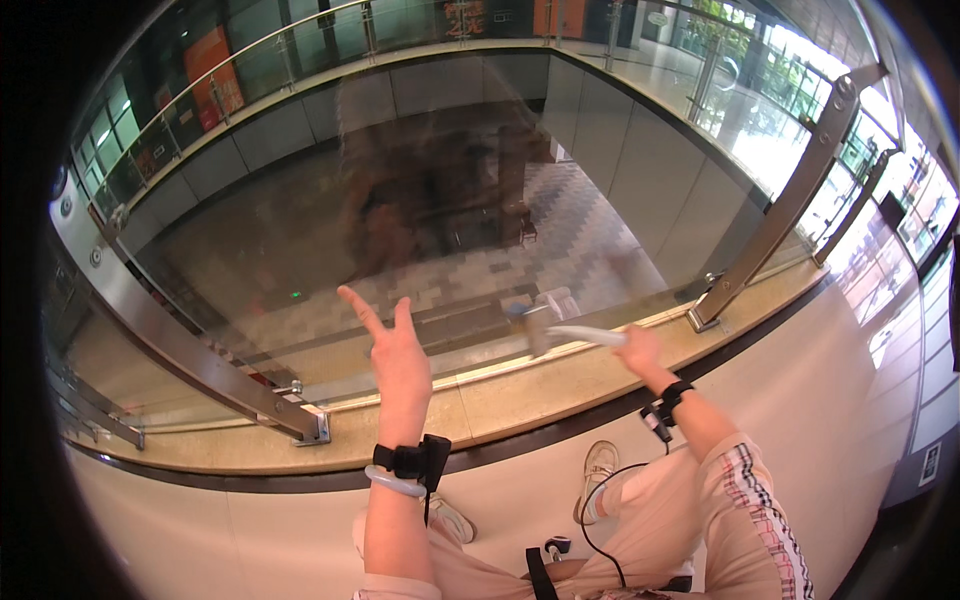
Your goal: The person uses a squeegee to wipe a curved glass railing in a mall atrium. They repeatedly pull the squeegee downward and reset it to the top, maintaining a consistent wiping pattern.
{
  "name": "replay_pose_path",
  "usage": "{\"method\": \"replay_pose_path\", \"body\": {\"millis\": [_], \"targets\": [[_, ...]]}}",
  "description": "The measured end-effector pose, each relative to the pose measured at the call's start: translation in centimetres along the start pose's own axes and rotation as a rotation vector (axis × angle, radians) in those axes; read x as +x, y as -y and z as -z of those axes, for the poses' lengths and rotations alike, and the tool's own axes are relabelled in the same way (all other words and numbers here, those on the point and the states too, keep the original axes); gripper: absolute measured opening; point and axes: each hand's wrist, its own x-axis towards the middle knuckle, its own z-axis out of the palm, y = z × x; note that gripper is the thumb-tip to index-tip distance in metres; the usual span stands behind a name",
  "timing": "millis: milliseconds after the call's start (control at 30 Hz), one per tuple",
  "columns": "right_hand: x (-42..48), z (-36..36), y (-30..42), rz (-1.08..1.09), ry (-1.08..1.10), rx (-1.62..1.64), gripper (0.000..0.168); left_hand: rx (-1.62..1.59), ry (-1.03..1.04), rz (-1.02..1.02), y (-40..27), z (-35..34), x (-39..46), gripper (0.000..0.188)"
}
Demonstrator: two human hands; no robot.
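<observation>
My right hand [643, 351] is closed round the pale handle of a brush-like cleaning tool [589, 334], whose blurred head is at the lower part of a glass railing panel [450, 300]. Its exact kind I cannot tell. My left hand [401, 360] is raised before the same glass, left of the tool, with two fingers stretched out and apart and nothing held. Whether its fingertips touch the pane I cannot tell. Both wrists wear black straps with small devices, and a pale bangle is on the left one.
Metal railing posts [780, 202] stand at left and right of the panel, on a tan stone ledge [517, 409]. Beyond the glass lies a lower tiled floor. A black cable [589, 517] hangs by my legs, and a small caster wheel [557, 545] shows between them.
</observation>
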Motion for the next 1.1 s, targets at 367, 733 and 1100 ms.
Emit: {"method": "replay_pose_path", "body": {"millis": [367,733,1100], "targets": [[1.7,-0.9,-0.4,0.164,-0.29,0.145,0.033,-0.004,-0.036,-0.013,-0.4,0.2,0.1,0.047],[1.4,-0.3,-1.3,0.016,-0.141,0.169,0.042,-0.014,-0.076,-0.033,-0.6,-0.9,0.0,0.048],[0.9,-2.9,-0.1,0.1,0.003,0.533,0.048,0.033,-0.046,-0.011,-1.5,-1.5,0.2,0.058]]}}
